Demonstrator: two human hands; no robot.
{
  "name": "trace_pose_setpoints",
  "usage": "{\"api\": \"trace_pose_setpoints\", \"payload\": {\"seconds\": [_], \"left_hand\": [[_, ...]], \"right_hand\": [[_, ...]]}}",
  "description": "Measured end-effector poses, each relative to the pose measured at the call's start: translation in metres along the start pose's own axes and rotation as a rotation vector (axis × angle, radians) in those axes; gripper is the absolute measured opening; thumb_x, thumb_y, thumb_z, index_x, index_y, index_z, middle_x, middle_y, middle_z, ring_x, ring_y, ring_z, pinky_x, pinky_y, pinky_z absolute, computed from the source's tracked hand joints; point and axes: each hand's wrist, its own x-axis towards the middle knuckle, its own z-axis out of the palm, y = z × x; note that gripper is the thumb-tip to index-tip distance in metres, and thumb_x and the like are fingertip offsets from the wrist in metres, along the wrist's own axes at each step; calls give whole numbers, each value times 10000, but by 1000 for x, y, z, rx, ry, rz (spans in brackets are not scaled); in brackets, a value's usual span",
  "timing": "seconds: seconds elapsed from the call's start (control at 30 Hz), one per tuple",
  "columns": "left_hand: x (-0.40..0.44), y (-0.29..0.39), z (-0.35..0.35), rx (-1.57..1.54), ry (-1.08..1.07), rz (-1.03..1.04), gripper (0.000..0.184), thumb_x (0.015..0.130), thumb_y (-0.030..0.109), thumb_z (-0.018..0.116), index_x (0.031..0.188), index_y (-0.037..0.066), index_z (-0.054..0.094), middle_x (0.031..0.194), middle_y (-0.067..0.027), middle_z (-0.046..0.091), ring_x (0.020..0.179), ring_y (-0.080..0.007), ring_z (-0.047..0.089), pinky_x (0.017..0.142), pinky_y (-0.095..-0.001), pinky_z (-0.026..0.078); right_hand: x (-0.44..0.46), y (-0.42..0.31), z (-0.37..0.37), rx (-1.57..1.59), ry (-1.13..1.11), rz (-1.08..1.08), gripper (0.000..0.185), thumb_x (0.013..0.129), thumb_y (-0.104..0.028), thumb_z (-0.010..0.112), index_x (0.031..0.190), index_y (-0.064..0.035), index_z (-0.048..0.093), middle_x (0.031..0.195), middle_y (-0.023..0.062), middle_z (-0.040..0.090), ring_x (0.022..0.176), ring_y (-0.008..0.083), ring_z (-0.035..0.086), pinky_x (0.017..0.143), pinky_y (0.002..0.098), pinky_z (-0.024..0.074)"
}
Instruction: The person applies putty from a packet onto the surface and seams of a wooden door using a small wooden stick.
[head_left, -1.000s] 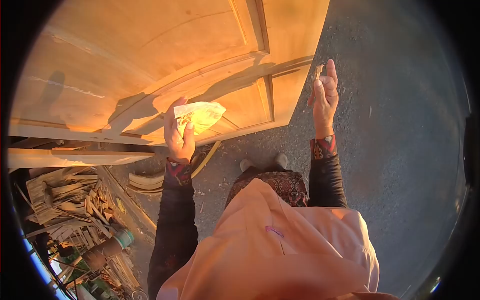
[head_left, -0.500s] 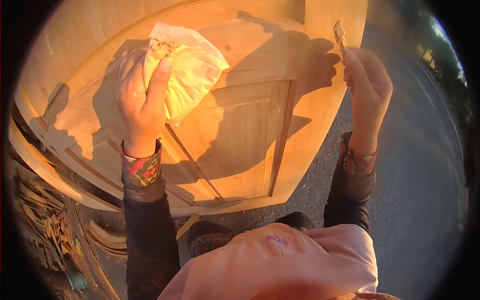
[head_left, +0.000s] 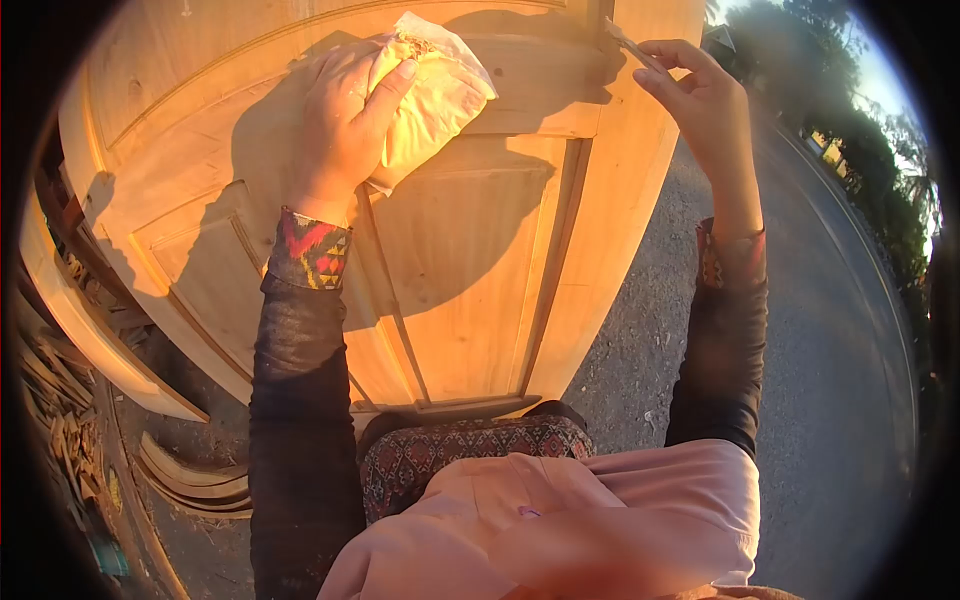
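My left hand is closed on a crumpled pale bag, its thumb pressing near the opened top. Tan, crumbly-looking matter shows at the bag's mouth. Between the thumb and fingers of my right hand is a small thin spatula-like stick, its tip pointing up and left. Its exact kind is too small to tell. Both hands are over a panelled wooden door, the left in front of its middle, the right by its upper right edge. I cannot tell whether the stick touches the wood.
Curved wooden strips lie on the ground at lower left, beside a pile of wood scraps. Another curved wooden piece stands left of the door. Gravel and a paved road run along the right.
My right hand has moved up and left, bringing the stick from the door's right edge to over the wood. In view, the bag and left hand sit higher and further right; the view has shifted.
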Motion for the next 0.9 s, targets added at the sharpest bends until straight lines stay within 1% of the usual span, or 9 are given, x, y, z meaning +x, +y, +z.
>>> {"api": "trace_pose_setpoints", "payload": {"seconds": [0.03,0.13,0.33,0.53,0.6,0.7,0.73,0.8,0.9], "left_hand": [[0,0,0,3,16,-4,242,894,241,584,953,23,670,993,-110,659,939,-288,572,899,-377,387],[0,-1,1,6,44,5,238,893,245,585,947,31,672,990,-98,665,940,-278,580,899,-370,387],[1,4,-2,-16,55,31,262,904,275,564,940,40,674,991,-88,671,939,-256,590,893,-365,387],[1,4,-2,-5,65,36,274,907,286,554,942,43,676,979,-92,673,925,-254,594,884,-359,387],[2,2,-1,4,78,59,275,906,288,555,941,43,675,969,-90,675,917,-254,595,882,-357,387],[1,-1,0,-37,94,119,231,904,218,570,963,9,653,850,-118,622,798,-308,562,750,-377,424],[1,0,1,-59,100,112,236,907,220,569,963,6,651,846,-117,622,787,-298,561,743,-372,424],[2,4,0,-99,116,99,245,913,224,565,964,-2,647,839,-115,622,765,-280,559,731,-363,423],[5,13,-12,0,118,152,156,876,168,598,912,28,657,939,-158,670,904,-284,620,834,-392,435]], "right_hand": [[1,-3,-1,-17,-15,-45,279,828,-247,697,1064,-98,697,785,-27,645,580,49,436,558,210,375],[5,-9,-2,-91,0,-151,220,854,-223,640,1038,-118,701,705,40,628,587,130,558,593,269,475],[4,-35,-10,-110,-169,120,271,885,-216,578,1101,-88,682,701,78,640,532,146,592,572,287,490],[8,-49,-9,-202,-284,304,269,889,-217,569,1095,-91,689,708,88,650,560,157,617,583,294,508],[6,-38,-5,-334,-200,104,257,882,-196,568,1095,-114,684,729,77,648,567,179,618,578,307,512],[-6,-34,10,-656,-43,-138,248,869,-163,565,1094,-151,669,751,65,634,589,223,618,569,334,514],[-12,-33,14,-787,14,-208,250,864,-151,564,1093,-164,663,757,62,628,599,240,618,566,344,513],[-24,-29,19,-797,72,-299,262,858,-138,561,1101,-184,649,757,63,609,615,259,618,555,358,507],[-25,-28,14,-776,49,-332,237,867,-155,561,1079,-194,660,768,68,616,648,275,626,556,367,505]]}}
